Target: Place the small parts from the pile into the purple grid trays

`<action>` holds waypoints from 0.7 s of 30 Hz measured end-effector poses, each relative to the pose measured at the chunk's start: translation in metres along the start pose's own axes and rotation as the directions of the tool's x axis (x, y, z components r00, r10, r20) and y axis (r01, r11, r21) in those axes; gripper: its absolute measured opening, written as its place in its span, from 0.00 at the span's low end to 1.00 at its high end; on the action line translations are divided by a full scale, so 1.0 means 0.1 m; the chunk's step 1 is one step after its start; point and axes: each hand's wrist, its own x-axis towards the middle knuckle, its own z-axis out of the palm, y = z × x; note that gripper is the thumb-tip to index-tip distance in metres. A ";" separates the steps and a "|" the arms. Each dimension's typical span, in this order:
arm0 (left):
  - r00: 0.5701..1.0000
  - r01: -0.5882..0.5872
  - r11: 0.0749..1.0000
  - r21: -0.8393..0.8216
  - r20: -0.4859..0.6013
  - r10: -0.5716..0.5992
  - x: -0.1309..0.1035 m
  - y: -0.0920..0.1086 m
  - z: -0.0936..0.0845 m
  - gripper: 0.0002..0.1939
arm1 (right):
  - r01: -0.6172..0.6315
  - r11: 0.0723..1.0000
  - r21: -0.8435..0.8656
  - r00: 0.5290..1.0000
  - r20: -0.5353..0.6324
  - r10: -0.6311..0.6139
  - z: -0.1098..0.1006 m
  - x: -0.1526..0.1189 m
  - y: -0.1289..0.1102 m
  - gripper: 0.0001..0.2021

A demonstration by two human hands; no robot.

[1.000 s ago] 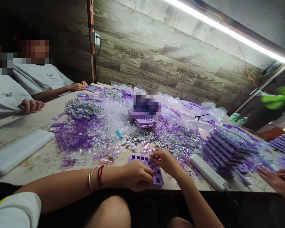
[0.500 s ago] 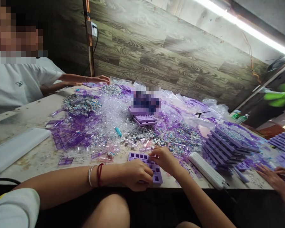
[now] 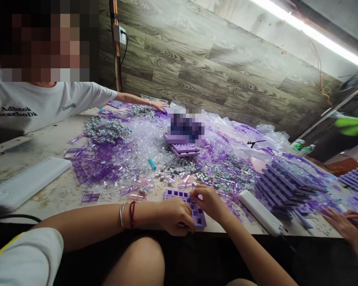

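Observation:
A purple grid tray with square compartments lies at the table's near edge. My left hand, with a silver bangle and a red cord on its wrist, rests over the tray's left part, fingers curled closed. Whatever lies inside them is hidden. Above the tray's far right part, my right hand is closed in a pinch. Anything between those fingertips is too small to make out. Just beyond the tray are loose clear purple pieces and a heap of small grey-white parts.
Clear and purple plastic pieces spread across the table. A white power strip and stacked purple trays are at right, a long white case at left. A co-worker's arm reaches across the back; other hands are far right.
The co-worker at left has leaned in and stretched an arm farther right over the back of the pile. My view has shifted slightly; both my hands stay at the tray.

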 end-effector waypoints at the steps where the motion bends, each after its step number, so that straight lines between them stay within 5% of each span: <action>1: 1.000 0.005 1.000 0.000 0.004 -0.005 0.00 -0.01 0.01 0.09 | -0.008 1.000 -0.007 1.000 0.022 0.008 -0.02 0.02 -0.01 0.07; 7: 1.000 -0.010 1.000 0.002 -0.007 0.010 -0.02 -0.03 0.03 0.09 | -0.044 0.996 -0.079 0.987 0.153 0.056 -0.07 0.14 -0.04 0.08; 21: 1.000 0.015 0.997 0.071 -0.010 -0.014 -0.03 0.00 0.00 0.10 | -0.150 0.979 0.140 0.988 0.070 0.141 -0.05 0.17 0.04 0.05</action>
